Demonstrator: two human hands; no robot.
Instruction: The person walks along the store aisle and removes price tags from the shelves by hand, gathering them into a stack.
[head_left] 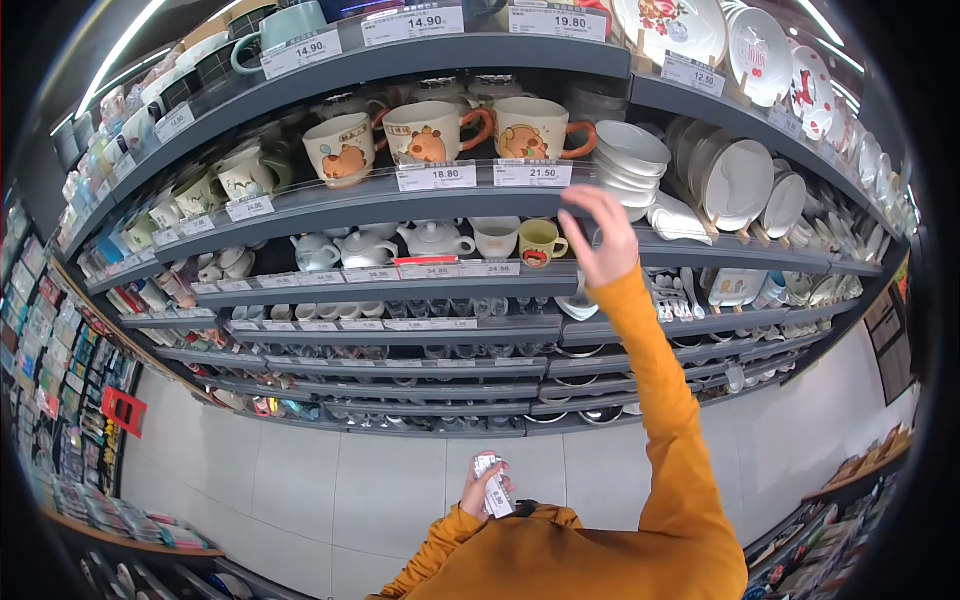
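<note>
My right hand [608,245] is raised in front of the shelf, fingers curved and apart with nothing between them. It is nearest the shelf edge just right of the 21.50 price tag [532,174]. Stacked white bowls [632,165] stand behind and above its fingers, and a green cup with a red picture [541,243] is to its left on the shelf below. Low near my body, my left hand [474,493] is closed around a small stack of price tags [497,496]; the front one reads 6.90.
Cream mugs with orange handles [425,135] line the shelf by the tags. White teapots [436,239] stand one level down, and upright plates [738,187] fill the right side. Grey tiled floor [390,470] lies below; a red stool-like object [124,410] is at left.
</note>
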